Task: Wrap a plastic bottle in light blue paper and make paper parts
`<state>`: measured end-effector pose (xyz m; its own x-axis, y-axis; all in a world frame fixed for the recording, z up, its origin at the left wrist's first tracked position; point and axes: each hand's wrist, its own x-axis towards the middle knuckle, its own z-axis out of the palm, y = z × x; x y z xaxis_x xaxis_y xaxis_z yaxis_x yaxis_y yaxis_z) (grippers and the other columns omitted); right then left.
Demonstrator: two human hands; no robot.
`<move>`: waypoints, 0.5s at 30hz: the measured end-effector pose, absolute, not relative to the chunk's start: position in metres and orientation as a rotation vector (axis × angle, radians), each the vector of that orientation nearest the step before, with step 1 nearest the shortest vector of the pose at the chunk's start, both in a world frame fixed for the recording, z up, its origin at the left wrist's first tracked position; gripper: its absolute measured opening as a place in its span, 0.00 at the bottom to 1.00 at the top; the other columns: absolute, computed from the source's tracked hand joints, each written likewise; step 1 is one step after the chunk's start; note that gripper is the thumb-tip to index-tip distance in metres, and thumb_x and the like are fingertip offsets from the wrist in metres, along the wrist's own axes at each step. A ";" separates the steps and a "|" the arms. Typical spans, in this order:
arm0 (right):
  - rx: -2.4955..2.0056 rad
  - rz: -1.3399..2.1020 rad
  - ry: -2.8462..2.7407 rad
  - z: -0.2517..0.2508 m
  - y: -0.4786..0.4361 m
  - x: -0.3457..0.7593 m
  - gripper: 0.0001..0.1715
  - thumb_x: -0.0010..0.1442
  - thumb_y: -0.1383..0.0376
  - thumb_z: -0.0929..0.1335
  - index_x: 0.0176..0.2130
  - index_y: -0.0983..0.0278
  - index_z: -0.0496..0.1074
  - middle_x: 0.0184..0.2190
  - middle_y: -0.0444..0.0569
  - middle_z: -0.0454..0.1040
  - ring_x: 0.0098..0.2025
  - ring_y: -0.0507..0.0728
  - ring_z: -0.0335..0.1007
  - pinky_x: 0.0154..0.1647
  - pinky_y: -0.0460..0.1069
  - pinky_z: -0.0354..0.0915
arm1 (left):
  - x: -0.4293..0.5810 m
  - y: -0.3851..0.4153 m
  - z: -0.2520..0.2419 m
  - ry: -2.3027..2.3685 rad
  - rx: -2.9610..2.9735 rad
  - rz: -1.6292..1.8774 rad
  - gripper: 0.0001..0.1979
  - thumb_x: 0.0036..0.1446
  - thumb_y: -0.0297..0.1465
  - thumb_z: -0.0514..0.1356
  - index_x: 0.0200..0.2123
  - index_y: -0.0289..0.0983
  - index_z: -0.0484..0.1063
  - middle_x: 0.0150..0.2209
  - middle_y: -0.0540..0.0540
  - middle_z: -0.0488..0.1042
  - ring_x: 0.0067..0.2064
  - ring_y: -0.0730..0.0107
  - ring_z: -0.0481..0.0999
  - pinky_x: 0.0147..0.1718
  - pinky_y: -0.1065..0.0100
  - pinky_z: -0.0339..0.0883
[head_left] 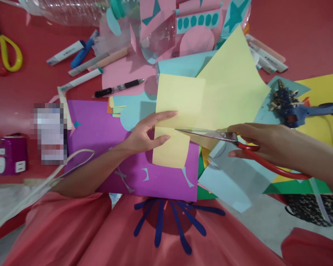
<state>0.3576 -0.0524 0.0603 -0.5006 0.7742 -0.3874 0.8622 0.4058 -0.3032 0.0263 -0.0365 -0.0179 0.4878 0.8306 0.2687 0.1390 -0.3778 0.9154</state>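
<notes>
My right hand (255, 138) grips a pair of scissors (211, 133) with red handles, blades pointing left. They lie along a slit in a pale yellow sheet of paper (180, 96), between its upper part and a smaller lower flap (170, 153). My left hand (144, 135) holds the sheet by its left edge, index finger above the slit and thumb on the flap. Any fingers beneath the paper are hidden. A larger pale yellow sheet (233, 81) extends behind to the upper right. Purple paper (100, 122) lies underneath, with small light-blue scraps on it.
A black pen (119, 88) and several markers (66, 52) lie beyond my left hand. Yellow-handled scissors (11, 53) are far left, near a phone (51, 133) and a purple power socket (8, 155). At right sits a blue glue gun (302, 111); a plastic bottle (74, 11) lies at the back.
</notes>
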 end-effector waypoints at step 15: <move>1.379 -0.468 2.456 0.072 -0.057 0.346 0.29 0.65 0.44 0.57 0.53 0.57 0.70 0.41 0.55 0.79 0.30 0.61 0.76 0.22 0.48 0.59 | 0.025 -0.035 -0.022 0.760 1.880 0.999 0.29 0.59 0.36 0.63 0.62 0.50 0.62 0.61 0.49 0.70 0.61 0.64 0.71 0.62 0.61 0.64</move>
<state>0.3460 -0.0565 0.0719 -0.5023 0.7678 -0.3976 0.8603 0.4902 -0.1403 0.0252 -0.0353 -0.0224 0.4953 0.7985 0.3421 0.1170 -0.4515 0.8845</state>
